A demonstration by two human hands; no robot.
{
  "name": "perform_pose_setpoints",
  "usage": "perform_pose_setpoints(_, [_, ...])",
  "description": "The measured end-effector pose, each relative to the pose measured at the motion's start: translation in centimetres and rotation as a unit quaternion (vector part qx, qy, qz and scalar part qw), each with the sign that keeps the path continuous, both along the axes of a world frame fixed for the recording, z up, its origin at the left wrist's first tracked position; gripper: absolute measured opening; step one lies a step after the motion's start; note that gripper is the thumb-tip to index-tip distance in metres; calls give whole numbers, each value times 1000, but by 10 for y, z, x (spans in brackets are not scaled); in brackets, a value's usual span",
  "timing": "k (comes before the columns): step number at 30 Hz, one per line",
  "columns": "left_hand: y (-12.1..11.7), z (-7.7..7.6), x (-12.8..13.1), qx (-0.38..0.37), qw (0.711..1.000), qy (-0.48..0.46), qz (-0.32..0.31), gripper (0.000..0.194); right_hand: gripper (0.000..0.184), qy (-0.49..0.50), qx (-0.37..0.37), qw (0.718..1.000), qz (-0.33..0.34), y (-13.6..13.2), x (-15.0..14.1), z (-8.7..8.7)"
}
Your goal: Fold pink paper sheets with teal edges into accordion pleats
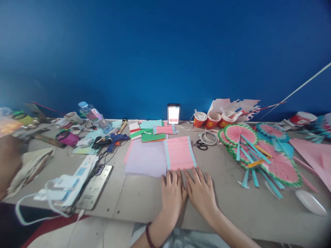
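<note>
In the head view, a pink paper sheet with light-blue strips along two sides (180,152) lies flat on the table before me. My left hand (172,189) is palm down, its stretched fingertips at the sheet's near edge. Beside it my right hand (201,191) lies likewise, fingers spread, tips at the same edge near the right corner. The two thumbs are close together. Whether the fingertips press on the paper or just touch its edge is hard to tell. A stack of lilac paper (146,158) sits directly left of the sheet, and black scissors (202,145) rest to its right.
Pink, green-edged paper fans (278,162) lie at right, near a white computer mouse (310,202). Red paper cups (213,120) stand by the blue wall. Leftward are a phone (95,187), a power strip (80,179), a blue glue gun (115,139), a bottle (95,116) and another person's blurred arm (10,162).
</note>
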State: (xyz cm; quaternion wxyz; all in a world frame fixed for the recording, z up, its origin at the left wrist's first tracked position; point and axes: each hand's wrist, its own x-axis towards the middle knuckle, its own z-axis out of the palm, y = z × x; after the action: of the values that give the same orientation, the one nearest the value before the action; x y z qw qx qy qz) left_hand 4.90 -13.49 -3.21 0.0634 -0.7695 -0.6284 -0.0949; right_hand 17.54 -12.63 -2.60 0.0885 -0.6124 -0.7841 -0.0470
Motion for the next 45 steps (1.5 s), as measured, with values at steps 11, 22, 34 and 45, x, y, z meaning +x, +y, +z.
perform_pose_setpoints(11, [1,-4,6,13,1000,7,18,49,40,4,-5,1000,-2,1,1,3])
perform_pose_setpoints(22, [-1,-1,7,-1,1000,14,19,50,38,24,4,1000,-8,1,2,-5])
perform_pose_setpoints(34, [13,22,-15,-31,998,16,-53,37,35,13,-1,998,60,9,19,5])
perform_pose_setpoints(45, [63,38,-52,-130,978,-113,-115,20,35,-8,2,997,81,15,23,6])
